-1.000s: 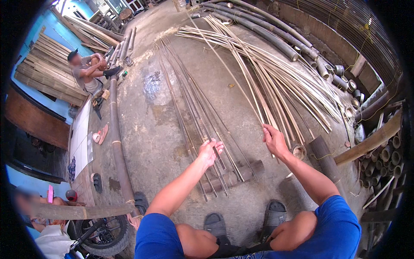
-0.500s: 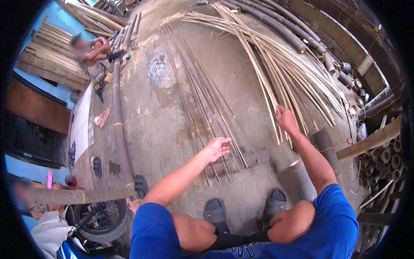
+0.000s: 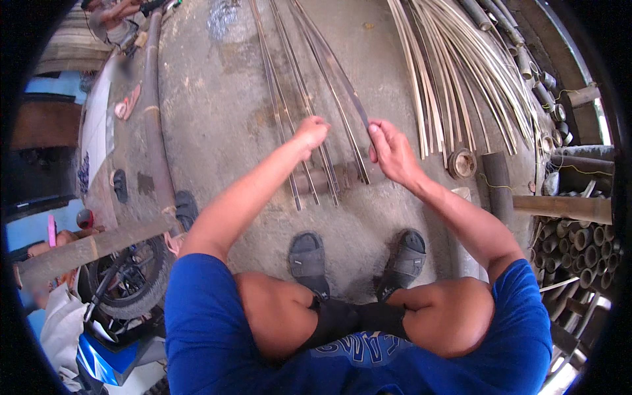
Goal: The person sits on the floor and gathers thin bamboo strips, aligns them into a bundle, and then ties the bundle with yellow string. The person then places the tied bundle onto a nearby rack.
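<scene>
Long, thin, dark bamboo strips (image 3: 359, 105) lie over the grey concrete floor (image 3: 224, 112), and the right hand (image 3: 393, 150) — just come from beside the pale wooden strips (image 3: 423, 149) — now pinches one by its end, so it's caught, but I can't tell if the left hand (image 3: 311, 137) has any in its curled fingers.

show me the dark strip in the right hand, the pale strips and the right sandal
Dark strip (image 3: 359, 106): head view, near end, just beyond the right hand (image 3: 394, 151).
Pale strips (image 3: 479, 58): head view, middle of the visible spread.
Right sandal (image 3: 408, 261): head view, strap across the foot.
</scene>
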`<control>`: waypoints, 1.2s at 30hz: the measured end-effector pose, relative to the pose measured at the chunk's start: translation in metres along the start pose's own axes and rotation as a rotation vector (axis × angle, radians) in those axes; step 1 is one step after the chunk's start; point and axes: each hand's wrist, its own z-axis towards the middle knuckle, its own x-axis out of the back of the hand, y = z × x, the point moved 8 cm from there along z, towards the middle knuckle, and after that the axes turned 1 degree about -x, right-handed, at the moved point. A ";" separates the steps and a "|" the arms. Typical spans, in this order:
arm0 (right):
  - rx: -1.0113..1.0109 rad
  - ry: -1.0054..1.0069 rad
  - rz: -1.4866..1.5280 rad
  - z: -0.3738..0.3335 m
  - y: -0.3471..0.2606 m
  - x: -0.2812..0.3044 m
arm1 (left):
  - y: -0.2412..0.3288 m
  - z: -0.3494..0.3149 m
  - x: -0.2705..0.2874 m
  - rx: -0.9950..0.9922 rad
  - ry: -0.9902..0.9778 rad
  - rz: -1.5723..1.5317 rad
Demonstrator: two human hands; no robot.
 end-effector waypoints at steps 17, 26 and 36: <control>-0.227 -0.214 -0.057 0.028 0.129 0.028 | -0.034 0.012 -0.005 0.041 0.127 0.068; -0.326 -0.197 -0.230 0.013 0.134 0.034 | -0.036 0.018 0.041 -0.053 0.331 0.137; -0.049 0.070 -0.369 0.015 0.077 0.031 | -0.044 -0.016 0.091 0.088 0.660 0.352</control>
